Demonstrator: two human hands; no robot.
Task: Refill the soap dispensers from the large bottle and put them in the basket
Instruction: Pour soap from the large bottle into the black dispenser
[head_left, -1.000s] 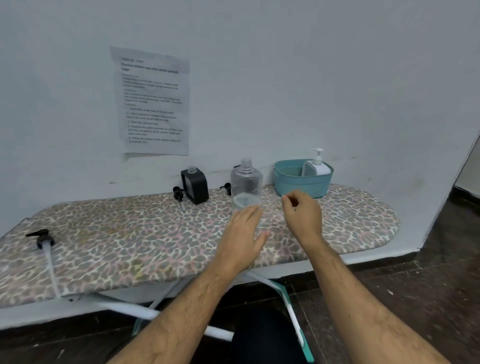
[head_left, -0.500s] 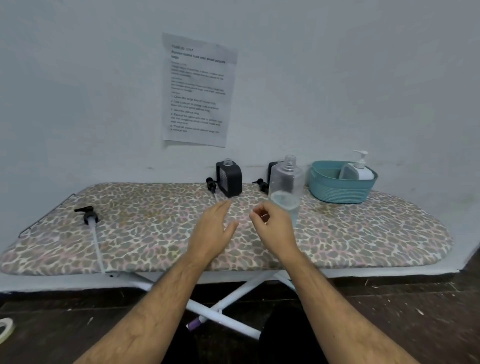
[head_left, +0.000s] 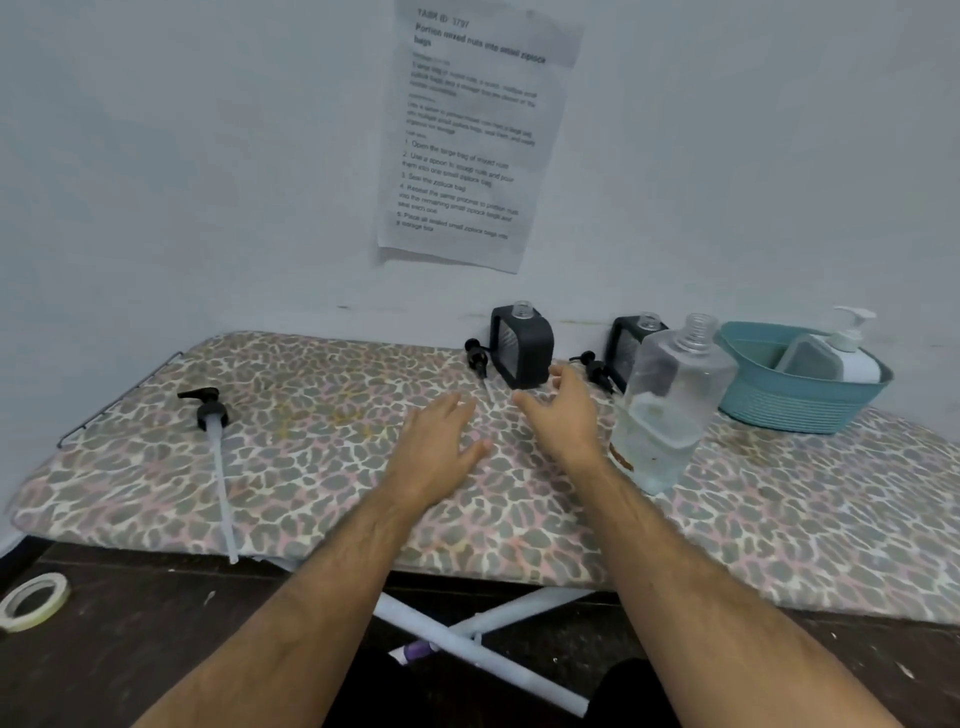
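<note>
With both the left hand (head_left: 441, 441) and right hand (head_left: 563, 415) spread and empty, grasp the uncapped black square plastic dispenser (head_left: 521, 347) at twelve o'clock squarely by its sides, keeping it upright beside the clear large bottle (head_left: 670, 405) at three o'clock.

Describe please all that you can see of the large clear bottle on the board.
The large clear bottle looks like transparent plastic, with flat sides and a threaded neck. It has no cap or pump on. It stands upright on the patterned ironing board, roughly half full of clear liquid. A brownish mark shows near its base. Neither hand touches it; the right hand is just beside it.
</note>
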